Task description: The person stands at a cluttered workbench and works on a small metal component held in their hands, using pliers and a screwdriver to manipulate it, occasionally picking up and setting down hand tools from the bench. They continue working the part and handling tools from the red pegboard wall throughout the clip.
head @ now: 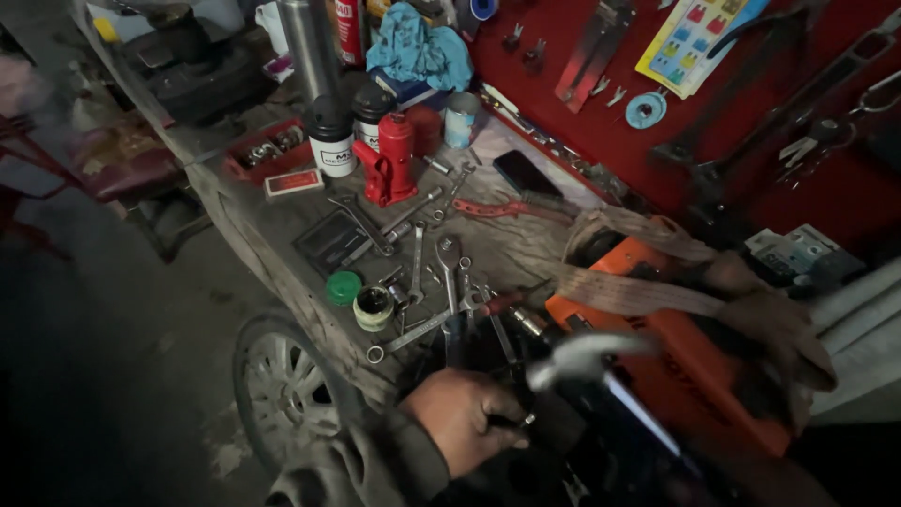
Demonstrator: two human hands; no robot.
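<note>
Low centre of the frame, our one visible hand (pixel 460 418) has its fingers closed around a hammer (pixel 587 355), whose head points right; handle hidden.

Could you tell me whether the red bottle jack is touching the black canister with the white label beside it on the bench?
Apart. The head view shows a strip of grey bench between the red bottle jack and the black canister.

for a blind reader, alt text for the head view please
One hand grips a blurred hammer at the edge of a cluttered workbench. Wrenches, a red bottle jack and an orange machine lie around it; which hand is unclear.
</note>
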